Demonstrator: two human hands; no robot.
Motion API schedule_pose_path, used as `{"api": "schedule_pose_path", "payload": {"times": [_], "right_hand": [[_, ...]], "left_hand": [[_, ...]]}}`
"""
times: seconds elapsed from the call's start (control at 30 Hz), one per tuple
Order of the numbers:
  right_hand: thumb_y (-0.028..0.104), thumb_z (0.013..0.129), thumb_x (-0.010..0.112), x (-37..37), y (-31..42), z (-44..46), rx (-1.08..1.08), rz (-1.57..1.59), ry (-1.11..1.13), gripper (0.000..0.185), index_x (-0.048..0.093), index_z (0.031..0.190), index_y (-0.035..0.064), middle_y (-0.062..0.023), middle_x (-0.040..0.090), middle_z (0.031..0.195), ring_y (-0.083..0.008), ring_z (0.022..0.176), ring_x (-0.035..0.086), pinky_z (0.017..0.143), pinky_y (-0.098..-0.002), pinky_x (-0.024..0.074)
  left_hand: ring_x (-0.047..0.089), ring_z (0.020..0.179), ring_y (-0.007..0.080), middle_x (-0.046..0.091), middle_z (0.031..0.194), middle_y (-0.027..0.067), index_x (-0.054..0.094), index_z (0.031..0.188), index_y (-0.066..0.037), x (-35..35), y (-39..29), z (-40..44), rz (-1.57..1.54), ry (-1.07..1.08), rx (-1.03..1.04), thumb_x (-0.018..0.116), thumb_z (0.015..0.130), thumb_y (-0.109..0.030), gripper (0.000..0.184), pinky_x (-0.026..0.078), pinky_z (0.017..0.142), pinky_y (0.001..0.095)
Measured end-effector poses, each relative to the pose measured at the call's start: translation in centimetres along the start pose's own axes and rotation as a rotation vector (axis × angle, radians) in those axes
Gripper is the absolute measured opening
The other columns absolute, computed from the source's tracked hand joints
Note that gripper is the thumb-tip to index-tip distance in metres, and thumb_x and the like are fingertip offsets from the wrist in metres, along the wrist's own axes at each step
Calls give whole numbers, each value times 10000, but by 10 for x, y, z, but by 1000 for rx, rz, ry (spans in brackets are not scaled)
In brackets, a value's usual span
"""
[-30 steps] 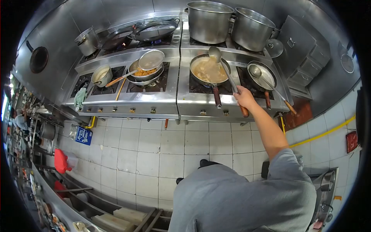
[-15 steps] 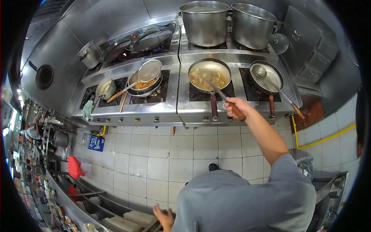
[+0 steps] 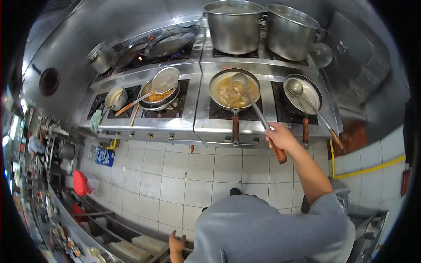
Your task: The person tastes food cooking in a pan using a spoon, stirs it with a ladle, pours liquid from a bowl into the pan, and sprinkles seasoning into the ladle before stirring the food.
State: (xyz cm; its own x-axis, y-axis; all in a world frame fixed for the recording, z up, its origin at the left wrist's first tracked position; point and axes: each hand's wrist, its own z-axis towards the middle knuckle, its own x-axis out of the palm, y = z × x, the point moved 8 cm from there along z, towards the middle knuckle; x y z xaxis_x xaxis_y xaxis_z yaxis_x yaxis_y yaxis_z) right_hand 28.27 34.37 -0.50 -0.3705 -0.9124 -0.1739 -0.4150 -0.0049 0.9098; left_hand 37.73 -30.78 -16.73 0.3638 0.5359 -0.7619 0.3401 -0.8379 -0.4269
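Note:
My right hand is closed around the wooden handle of a long steel ladle. The ladle's bowl rests at the surface of a brownish, chunky sauce near the far side of a frying pan. That pan sits on a front burner, its wooden handle pointing towards me and untouched. Low in view, my left hand hangs beside my body above a lower rack, fingers apart and holding nothing. A second pan to the right holds pale liquid and another ladle.
Two tall stockpots stand behind on the range. To the left are a strainer over a bowl of orange-brown food, a small saucepan and a green cloth. Flames show under the large rear pans. A steel counter runs lower left.
My right hand has drawn back towards me and slightly right with the ladle. The ladle's bowl now shows more clearly at the pan's far side. The view has shifted slightly.

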Motion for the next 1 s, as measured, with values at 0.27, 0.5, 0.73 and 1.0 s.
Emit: {"api": "schedule_pose_path", "payload": {"times": [0.27, 0.5, 0.73, 1.0], "right_hand": [[137, 906, 545, -28, -41, 36, -425, -916, -409, 530, 457, 1427, 85, -261, 663, 1052, -384, 916, 657, 802, -438, 502], [248, 931, 592, 1, -14, 49, -326, -1270, -237, 471, 532, 1335, 13, -283, 597, 1182, -346, 837, 601, 729, -508, 485], [311, 910, 644, 114, 84, -12, -1099, -1266, -631, 589, 490, 1374, -17, -291, 456, 1371, -426, 965, 559, 882, -555, 440], [66, 780, 662, 458, -7, -45, -1094, -1064, 115, 688, 431, 1425, 5, -275, 536, 1255, -399, 1123, 533, 1016, -436, 389]], "left_hand": [[628, 1062, 399, 607, 1232, 273, 577, 1264, 58, 172, 70, -12, -319, 631, -430, 501, 865, -709, 868, 526, 913, 397], [678, 879, 310, 708, 920, 151, 723, 983, 11, 78, 77, -34, -479, 243, -256, 628, 852, -502, 538, 543, 754, 418], [665, 900, 301, 700, 867, 131, 701, 1064, -34, -45, 101, -50, -641, -385, 2, 662, 820, -153, 274, 508, 833, 412], [611, 695, 163, 686, 775, 55, 670, 1104, -41, -332, 248, -97, -270, -1091, 186, 661, 902, -128, 220, 496, 664, 310]]}}
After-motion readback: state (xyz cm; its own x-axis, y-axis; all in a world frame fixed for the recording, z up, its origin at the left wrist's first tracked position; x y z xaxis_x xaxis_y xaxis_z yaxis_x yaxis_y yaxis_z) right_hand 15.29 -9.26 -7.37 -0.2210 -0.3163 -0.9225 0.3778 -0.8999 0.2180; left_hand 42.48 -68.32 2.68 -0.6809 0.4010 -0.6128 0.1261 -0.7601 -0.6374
